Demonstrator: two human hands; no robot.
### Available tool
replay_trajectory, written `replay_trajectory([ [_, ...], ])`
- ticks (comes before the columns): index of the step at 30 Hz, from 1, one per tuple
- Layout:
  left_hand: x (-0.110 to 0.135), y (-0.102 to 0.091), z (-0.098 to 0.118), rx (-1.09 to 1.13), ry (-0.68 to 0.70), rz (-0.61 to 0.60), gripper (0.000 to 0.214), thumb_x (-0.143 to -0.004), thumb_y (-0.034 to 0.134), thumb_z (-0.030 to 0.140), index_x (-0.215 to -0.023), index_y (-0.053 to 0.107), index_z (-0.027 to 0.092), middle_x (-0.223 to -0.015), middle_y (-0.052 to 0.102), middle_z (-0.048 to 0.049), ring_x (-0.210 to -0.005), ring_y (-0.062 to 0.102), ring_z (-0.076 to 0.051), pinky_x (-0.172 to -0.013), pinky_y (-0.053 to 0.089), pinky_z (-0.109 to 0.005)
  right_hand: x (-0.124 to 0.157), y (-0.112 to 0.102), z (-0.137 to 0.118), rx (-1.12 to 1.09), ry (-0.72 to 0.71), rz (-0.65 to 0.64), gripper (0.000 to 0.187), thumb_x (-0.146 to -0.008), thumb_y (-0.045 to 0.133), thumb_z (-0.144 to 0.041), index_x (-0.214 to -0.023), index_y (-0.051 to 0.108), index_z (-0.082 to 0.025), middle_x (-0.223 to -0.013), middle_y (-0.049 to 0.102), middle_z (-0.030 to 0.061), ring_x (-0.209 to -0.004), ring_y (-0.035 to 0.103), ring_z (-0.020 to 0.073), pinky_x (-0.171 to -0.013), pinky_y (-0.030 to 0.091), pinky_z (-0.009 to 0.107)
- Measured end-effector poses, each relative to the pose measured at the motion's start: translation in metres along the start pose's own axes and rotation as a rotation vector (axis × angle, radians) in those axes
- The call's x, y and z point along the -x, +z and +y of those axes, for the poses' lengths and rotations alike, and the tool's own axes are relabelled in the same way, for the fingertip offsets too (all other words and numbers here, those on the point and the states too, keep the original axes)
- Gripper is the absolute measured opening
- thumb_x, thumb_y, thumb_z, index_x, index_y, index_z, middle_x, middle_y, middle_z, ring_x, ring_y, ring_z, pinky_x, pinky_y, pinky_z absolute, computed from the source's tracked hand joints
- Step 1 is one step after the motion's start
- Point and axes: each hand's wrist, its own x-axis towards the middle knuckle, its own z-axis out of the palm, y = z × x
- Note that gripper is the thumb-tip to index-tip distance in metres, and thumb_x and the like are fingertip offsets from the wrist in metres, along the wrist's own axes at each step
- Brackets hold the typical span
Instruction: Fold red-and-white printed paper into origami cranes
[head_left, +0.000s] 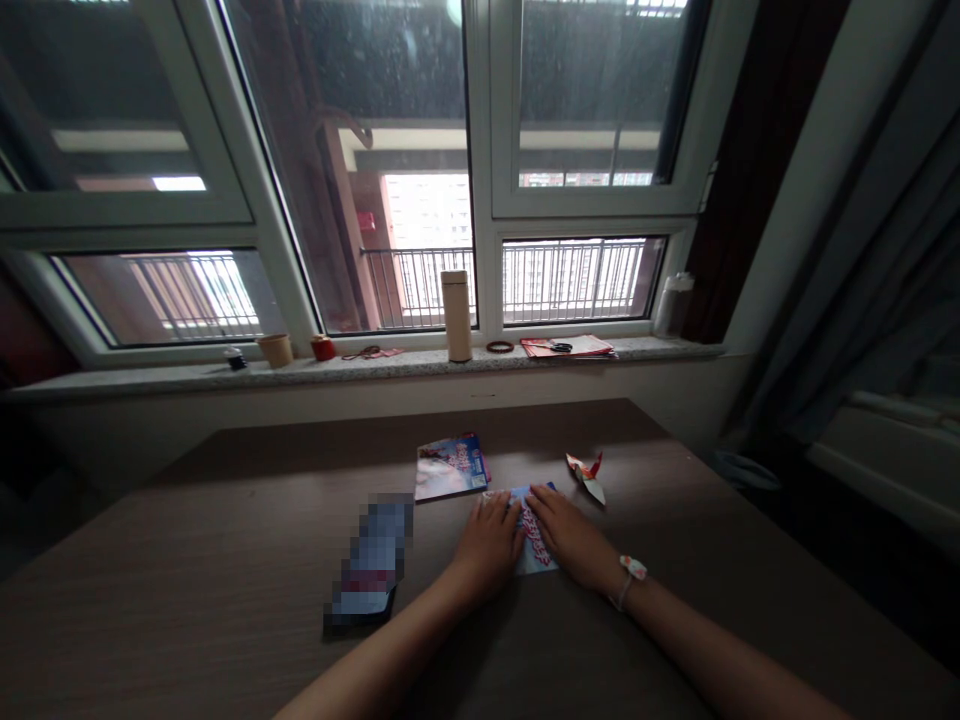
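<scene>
A printed sheet of paper (pixel 534 545), blue and white with pink lettering, lies on the brown table between my hands. My left hand (pixel 490 540) rests flat on its left part, fingers stretched forward. On its right part lies my right hand (pixel 574 535), also flat with the fingers extended; a bracelet circles that wrist. Both palms hide much of the sheet, so its folds cannot be made out. Just beyond my right hand stands a folded paper crane (pixel 587 476) in red and white. A stack of similar printed paper (pixel 450 468) lies beyond my left hand.
Left of my hands lies a phone (pixel 371 560) with a blurred screen. The table (pixel 187 520) reaches toward the window sill (pixel 405 362). On the sill stand a beige flask (pixel 456 318), a paper cup (pixel 276 350), scissors (pixel 559 346) on papers and a clear bottle (pixel 673 305).
</scene>
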Motion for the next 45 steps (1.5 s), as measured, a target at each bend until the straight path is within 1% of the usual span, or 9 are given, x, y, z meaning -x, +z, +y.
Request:
replay_trajectory([
  [5, 0.002, -0.002, 0.000, 0.001, -0.051, -0.072, 0.050, -0.098, 0.029, 0.040, -0.143, 0.039, 0.021, -0.151, 0.034, -0.0112, -0.140, 0.030, -0.028, -0.112, 0.018, -0.061, 0.002, -0.004, -0.004, 0.052, 0.067, -0.076, 0.051, -0.097, 0.032, -0.040, -0.143, 0.038, -0.020, -0.152, 0.033, 0.0101, -0.141, 0.028, 0.0252, -0.116, 0.021, 0.051],
  [10, 0.004, -0.002, -0.001, 0.001, -0.098, -0.053, 0.053, -0.096, 0.028, 0.046, -0.143, 0.039, 0.023, -0.151, 0.034, -0.0099, -0.141, 0.029, -0.028, -0.113, 0.012, -0.062, 0.003, -0.004, -0.004, 0.082, 0.178, -0.095, 0.061, -0.095, 0.032, -0.049, -0.144, 0.035, -0.015, -0.153, 0.028, 0.0141, -0.143, 0.024, 0.0271, -0.116, 0.017, 0.051],
  [16, 0.008, -0.008, 0.002, -0.011, -0.185, -0.005, 0.056, -0.094, 0.034, 0.049, -0.140, 0.044, 0.018, -0.149, 0.039, -0.0133, -0.139, 0.032, -0.029, -0.114, 0.019, -0.057, 0.005, 0.000, -0.006, 0.112, 0.242, -0.071, 0.069, -0.094, 0.028, -0.054, -0.143, 0.035, -0.006, -0.152, 0.027, 0.0191, -0.143, 0.022, 0.0284, -0.117, 0.016, 0.049],
  [21, 0.008, -0.010, 0.004, -0.036, -0.183, 0.091, 0.049, -0.092, 0.045, 0.042, -0.131, 0.053, 0.014, -0.140, 0.049, -0.0180, -0.135, 0.038, -0.031, -0.113, 0.022, -0.055, 0.005, 0.003, -0.004, 0.112, 0.273, -0.014, 0.069, -0.092, 0.037, -0.053, -0.141, 0.037, -0.005, -0.152, 0.028, 0.0214, -0.143, 0.022, 0.0305, -0.117, 0.020, 0.047],
  [26, 0.004, -0.007, 0.000, -0.011, 0.015, 0.079, 0.041, -0.094, 0.043, 0.030, -0.133, 0.049, 0.019, -0.145, 0.045, -0.0121, -0.136, 0.037, -0.027, -0.114, 0.024, -0.052, 0.002, 0.006, -0.004, 0.066, 0.153, 0.101, 0.056, -0.092, 0.042, -0.034, -0.140, 0.038, -0.006, -0.154, 0.024, 0.0188, -0.144, 0.018, 0.0285, -0.118, 0.023, 0.046],
  [29, 0.003, -0.005, -0.001, 0.019, 0.034, -0.001, 0.042, -0.097, 0.036, 0.028, -0.137, 0.046, 0.020, -0.146, 0.044, -0.0100, -0.137, 0.037, -0.025, -0.114, 0.026, -0.051, 0.001, 0.004, -0.005, -0.003, 0.003, 0.019, 0.049, -0.091, 0.034, -0.018, -0.139, 0.043, -0.010, -0.150, 0.035, 0.0154, -0.141, 0.029, 0.0227, -0.117, 0.028, 0.043],
  [32, 0.003, -0.004, -0.002, 0.030, 0.006, -0.054, 0.046, -0.098, 0.030, 0.032, -0.141, 0.041, 0.020, -0.149, 0.039, -0.0095, -0.139, 0.034, -0.025, -0.114, 0.023, -0.055, 0.001, 0.001, -0.007, -0.028, -0.036, -0.067, 0.049, -0.092, 0.031, -0.017, -0.140, 0.042, -0.015, -0.148, 0.040, 0.0117, -0.138, 0.035, 0.0201, -0.116, 0.029, 0.042],
  [37, 0.004, -0.006, -0.001, 0.013, -0.102, -0.081, 0.050, -0.097, 0.029, 0.040, -0.143, 0.039, 0.022, -0.151, 0.036, -0.0080, -0.140, 0.030, -0.028, -0.112, 0.014, -0.065, 0.003, -0.003, -0.007, 0.063, 0.115, -0.081, 0.051, -0.095, 0.031, -0.032, -0.143, 0.038, -0.014, -0.152, 0.032, 0.0126, -0.141, 0.028, 0.0241, -0.116, 0.022, 0.048],
  [45, 0.006, -0.008, 0.002, -0.009, -0.221, -0.040, 0.060, -0.094, 0.030, 0.051, -0.142, 0.041, 0.017, -0.152, 0.032, -0.0131, -0.142, 0.026, -0.030, -0.112, 0.010, -0.064, 0.005, -0.002, -0.002, 0.125, 0.246, -0.065, 0.064, -0.091, 0.039, -0.047, -0.144, 0.035, -0.011, -0.153, 0.027, 0.0157, -0.143, 0.023, 0.0283, -0.116, 0.017, 0.048],
])
